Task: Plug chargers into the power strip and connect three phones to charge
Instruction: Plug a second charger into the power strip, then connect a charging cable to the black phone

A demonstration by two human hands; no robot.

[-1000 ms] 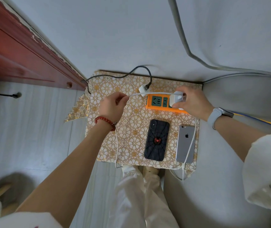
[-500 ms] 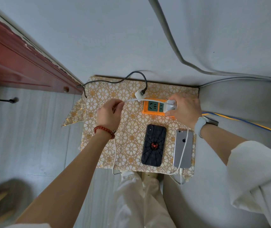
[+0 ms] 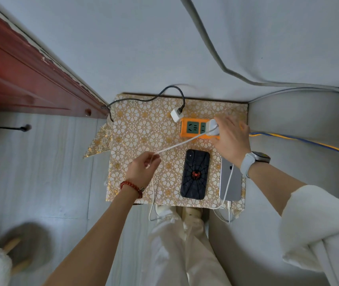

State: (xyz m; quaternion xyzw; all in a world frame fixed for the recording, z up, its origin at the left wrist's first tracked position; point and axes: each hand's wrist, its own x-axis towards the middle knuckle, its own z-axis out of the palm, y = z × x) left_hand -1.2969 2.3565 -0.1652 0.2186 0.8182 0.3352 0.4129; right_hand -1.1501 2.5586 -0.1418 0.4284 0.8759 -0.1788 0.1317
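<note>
Two hands work over a small counter [image 3: 143,124] covered in a gold flower-patterned cloth. The right hand [image 3: 231,141] has its grip curled round a white charger [image 3: 214,126] at the right end of the orange power strip [image 3: 195,129]; whether the charger's prongs are fully seated cannot be told, as the fingers cover that end. A white cable [image 3: 181,143] runs taut from this charger down and left to the left hand [image 3: 142,169], whose grip pinches the cable between thumb and fingertips; below that hand the cable hangs over the counter's front edge. A second white charger [image 3: 176,114] with a black braided cable [image 3: 164,92] lies touching the strip's upper left corner, its cable looping toward the wall and off the counter's left side. Just below the strip lie two phones, face down: a black phone [image 3: 195,174] in a spider-web case and, just to its right, a silver phone [image 3: 229,182] partly under the right wrist, with a white cord [image 3: 227,187] lying along it and plugged in at its near end. A red bead bracelet [image 3: 131,187] circles the left wrist; a watch [image 3: 255,159] sits on the right.
</note>
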